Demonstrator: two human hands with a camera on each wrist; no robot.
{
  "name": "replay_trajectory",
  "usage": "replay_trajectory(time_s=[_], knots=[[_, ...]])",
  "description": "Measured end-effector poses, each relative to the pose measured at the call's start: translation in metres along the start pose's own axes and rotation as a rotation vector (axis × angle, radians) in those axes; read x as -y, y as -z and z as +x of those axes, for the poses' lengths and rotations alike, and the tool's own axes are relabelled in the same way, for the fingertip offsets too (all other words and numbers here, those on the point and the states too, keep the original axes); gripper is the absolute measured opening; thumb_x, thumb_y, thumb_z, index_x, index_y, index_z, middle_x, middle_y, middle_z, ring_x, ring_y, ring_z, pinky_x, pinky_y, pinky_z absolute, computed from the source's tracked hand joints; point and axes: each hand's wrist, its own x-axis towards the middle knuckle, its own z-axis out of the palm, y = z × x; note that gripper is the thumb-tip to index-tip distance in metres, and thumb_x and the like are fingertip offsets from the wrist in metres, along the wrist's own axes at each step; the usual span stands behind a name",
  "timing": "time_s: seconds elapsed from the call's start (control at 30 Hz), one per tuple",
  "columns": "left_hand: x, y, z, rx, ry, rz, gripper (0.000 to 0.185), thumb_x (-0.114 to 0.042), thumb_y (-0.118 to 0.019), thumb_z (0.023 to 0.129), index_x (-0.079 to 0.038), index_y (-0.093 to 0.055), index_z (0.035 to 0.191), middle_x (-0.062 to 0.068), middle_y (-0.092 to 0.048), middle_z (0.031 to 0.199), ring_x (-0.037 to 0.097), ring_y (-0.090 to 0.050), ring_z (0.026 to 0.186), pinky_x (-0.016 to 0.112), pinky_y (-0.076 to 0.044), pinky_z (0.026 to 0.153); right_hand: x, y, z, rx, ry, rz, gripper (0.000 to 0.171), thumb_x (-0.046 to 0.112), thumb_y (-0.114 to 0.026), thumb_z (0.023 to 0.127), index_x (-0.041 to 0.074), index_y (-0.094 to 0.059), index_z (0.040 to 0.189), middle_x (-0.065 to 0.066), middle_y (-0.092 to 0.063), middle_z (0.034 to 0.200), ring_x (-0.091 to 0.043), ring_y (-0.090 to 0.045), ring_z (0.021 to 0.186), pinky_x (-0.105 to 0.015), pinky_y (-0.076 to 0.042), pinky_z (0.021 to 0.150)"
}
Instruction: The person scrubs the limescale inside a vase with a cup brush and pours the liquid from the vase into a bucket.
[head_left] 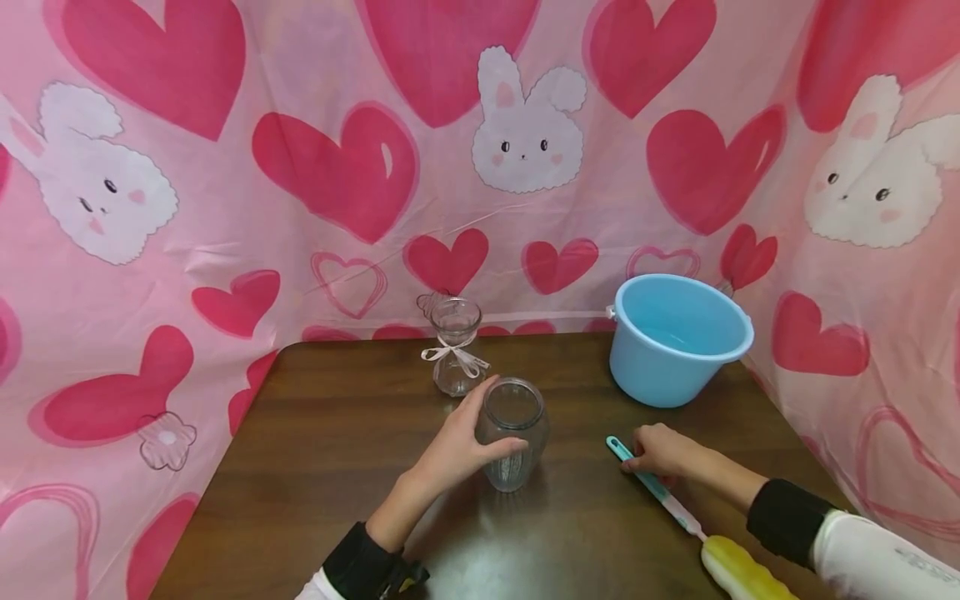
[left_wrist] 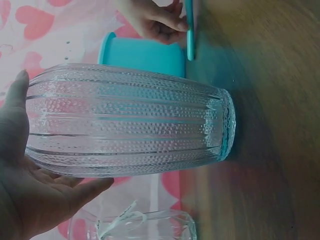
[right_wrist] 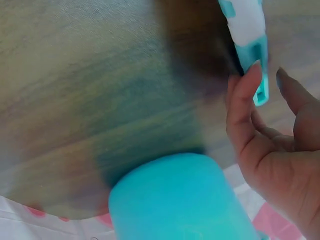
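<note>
– Where's the jar [head_left: 512, 433]?

– Upright in my left hand [head_left: 457, 446], fingers wrapped around its ribbed belly. Glass: stiff, breakable, slippery.

– And your right hand [head_left: 660, 452]?

– Fingers curl onto the brush handle [head_left: 647, 479], light plastic, lying flat.

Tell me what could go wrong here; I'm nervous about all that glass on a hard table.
The left hand grips the ribbed glass jar from one side only, so it might slip or tip. The ribboned glass vase stands just behind it and could get knocked. The right hand is on the brush handle, and a swing might hit the blue bucket.
</note>
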Motion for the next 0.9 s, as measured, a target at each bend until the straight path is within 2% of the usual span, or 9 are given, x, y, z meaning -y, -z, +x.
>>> replay_trajectory(time_s=[0.1,0.2,0.33,0.43,0.57,0.73,0.8,0.9], knots=[[0.002,-0.001,-0.002,0.012,-0.025,0.004,0.102,-0.054,-0.079,0.089,-0.021,-0.022,0.167,0.004,-0.032,0.168,0.028,-0.031,0.154,0.060,-0.031,0.119,0.009,0.004,-0.001,-0.106,0.082,-0.008,0.024,0.024,-0.077,0.094,0.009,-0.061,0.085,0.002,-0.058,0.068,-0.010,-0.056,0.054,-0.026,-0.048,0.051],[0.004,0.000,-0.005,-0.010,-0.105,-0.006,0.090,-0.048,-0.068,0.099,-0.013,-0.019,0.167,0.011,-0.034,0.167,0.031,-0.030,0.154,0.060,-0.027,0.121,0.026,0.005,0.000,-0.249,0.184,0.054,0.022,0.027,-0.071,0.100,0.006,-0.063,0.105,0.004,-0.064,0.078,-0.008,-0.057,0.065,-0.026,-0.051,0.061],[0.005,0.008,-0.007,-0.105,-0.225,0.032,0.059,-0.029,-0.049,0.111,-0.004,-0.032,0.161,0.017,-0.041,0.162,0.032,-0.037,0.150,0.058,-0.032,0.119,0.056,0.004,0.001,-0.391,0.318,0.217,0.034,0.029,-0.066,0.104,0.007,-0.056,0.128,0.003,-0.068,0.096,-0.009,-0.064,0.082,-0.027,-0.057,0.073],[0.010,0.020,-0.008,-0.188,-0.257,0.126,0.047,-0.019,-0.046,0.112,-0.002,-0.044,0.156,0.019,-0.046,0.157,0.033,-0.043,0.147,0.055,-0.035,0.118,0.079,0.002,0.001,-0.418,0.404,0.310,0.037,0.026,-0.065,0.104,0.009,-0.052,0.134,0.000,-0.067,0.109,-0.013,-0.067,0.095,-0.029,-0.058,0.083],[0.025,0.037,-0.013,-0.246,-0.196,0.341,0.049,-0.026,-0.049,0.111,-0.004,-0.048,0.154,0.016,-0.046,0.159,0.034,-0.039,0.150,0.057,-0.032,0.119,0.101,-0.006,0.007,-0.382,0.505,0.412,0.048,0.022,-0.067,0.103,0.006,-0.046,0.142,-0.010,-0.063,0.128,-0.024,-0.066,0.112,-0.039,-0.057,0.094],[0.045,0.050,-0.022,-0.231,-0.072,0.646,0.056,-0.037,-0.051,0.109,-0.009,-0.044,0.158,0.013,-0.039,0.165,0.035,-0.030,0.155,0.069,-0.024,0.118,0.114,-0.018,0.015,-0.350,0.572,0.449,0.071,0.025,-0.076,0.096,0.003,-0.037,0.151,-0.013,-0.055,0.144,-0.029,-0.055,0.132,-0.044,-0.052,0.103],[0.051,0.053,-0.026,-0.211,-0.029,0.725,0.059,-0.038,-0.052,0.108,-0.010,-0.043,0.159,0.014,-0.036,0.166,0.035,-0.027,0.156,0.072,-0.021,0.118,0.118,-0.022,0.017,-0.343,0.571,0.458,0.078,0.027,-0.080,0.093,0.006,-0.036,0.153,-0.011,-0.054,0.146,-0.028,-0.054,0.133,-0.044,-0.050,0.105],[0.057,0.055,-0.029,-0.194,0.007,0.784,0.060,-0.039,-0.054,0.107,-0.011,-0.042,0.160,0.015,-0.035,0.166,0.036,-0.025,0.156,0.073,-0.019,0.117,0.123,-0.027,0.021,-0.340,0.565,0.494,0.085,0.028,-0.085,0.087,0.009,-0.035,0.154,-0.008,-0.053,0.146,-0.027,-0.054,0.133,-0.049,-0.048,0.108]])
